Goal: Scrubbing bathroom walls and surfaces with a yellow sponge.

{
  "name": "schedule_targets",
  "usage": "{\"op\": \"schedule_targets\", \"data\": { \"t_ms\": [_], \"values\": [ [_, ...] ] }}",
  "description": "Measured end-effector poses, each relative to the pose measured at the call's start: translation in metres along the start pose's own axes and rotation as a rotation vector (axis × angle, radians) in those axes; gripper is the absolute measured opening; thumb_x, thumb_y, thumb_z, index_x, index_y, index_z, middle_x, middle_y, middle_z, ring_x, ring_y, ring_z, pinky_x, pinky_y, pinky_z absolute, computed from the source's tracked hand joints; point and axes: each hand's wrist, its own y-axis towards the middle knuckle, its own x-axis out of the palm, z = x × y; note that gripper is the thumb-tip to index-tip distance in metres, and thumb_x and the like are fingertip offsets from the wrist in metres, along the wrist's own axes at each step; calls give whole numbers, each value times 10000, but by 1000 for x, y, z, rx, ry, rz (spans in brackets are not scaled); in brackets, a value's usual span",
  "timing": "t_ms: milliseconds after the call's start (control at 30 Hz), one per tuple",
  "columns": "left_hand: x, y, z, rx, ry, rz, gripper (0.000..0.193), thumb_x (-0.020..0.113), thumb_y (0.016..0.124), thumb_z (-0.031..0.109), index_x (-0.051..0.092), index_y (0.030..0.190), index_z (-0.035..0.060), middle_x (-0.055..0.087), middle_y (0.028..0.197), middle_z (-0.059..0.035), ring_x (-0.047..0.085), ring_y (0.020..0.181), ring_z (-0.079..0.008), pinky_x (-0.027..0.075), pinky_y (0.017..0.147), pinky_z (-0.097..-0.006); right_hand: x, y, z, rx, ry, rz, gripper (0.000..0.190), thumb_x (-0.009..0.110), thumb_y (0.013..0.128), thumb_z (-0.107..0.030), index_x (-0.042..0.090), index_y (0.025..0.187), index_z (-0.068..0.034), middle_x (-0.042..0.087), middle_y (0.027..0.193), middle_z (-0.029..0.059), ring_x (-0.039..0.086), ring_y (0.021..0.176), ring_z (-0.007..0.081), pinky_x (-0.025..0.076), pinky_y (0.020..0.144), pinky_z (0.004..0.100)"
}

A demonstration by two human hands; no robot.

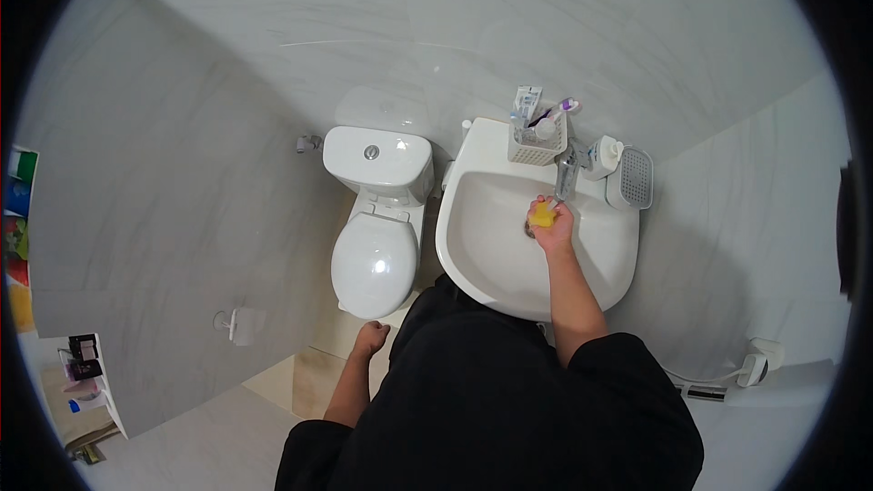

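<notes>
My right hand (558, 228) holds a yellow sponge (543, 214) in its palm, over the drain in the basin of a white washbasin (470, 252). The spout of a chrome faucet (566, 177) points down at the sponge, and a stream of water seems to run onto it. My left hand (372, 337) hangs low beside my body, near the front of the toilet. Its fingers are curled inward, and nothing shows in it.
A closed white toilet (375, 262) stands left of the washbasin. On the basin's back ledge are a white plastic basket (537, 150) with toothbrushes and a tube, a pump bottle (601, 158) and a grey soap dish (635, 177). A paper holder (233, 324) is on the left wall.
</notes>
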Motion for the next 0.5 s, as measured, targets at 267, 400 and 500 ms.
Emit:
{"op": "schedule_targets", "data": {
  "t_ms": [267,400,500],
  "values": [
    [-5,3,-17,-32,43,6,418,604,825,357,692,883,-48,696,898,-266,679,888,-389,521,829,-451,-14,29,3,-165,95,38,50,496,890,-59,490,896,-9,572,921,149,590,857,287,531,822,373],
    [0,1,-25,-71,-1,10,409,605,810,342,690,875,-53,695,897,-269,679,884,-391,522,826,-449,-14,36,11,-199,41,93,115,476,965,-80,464,879,-5,567,898,146,595,860,283,546,890,371],
    [5,-3,-28,-92,-32,-9,412,603,806,339,690,880,-57,694,901,-272,679,887,-391,522,826,-448,-12,37,15,-203,-28,224,164,415,1012,-129,506,988,6,552,885,126,596,828,249,562,883,349]
  ]
}}
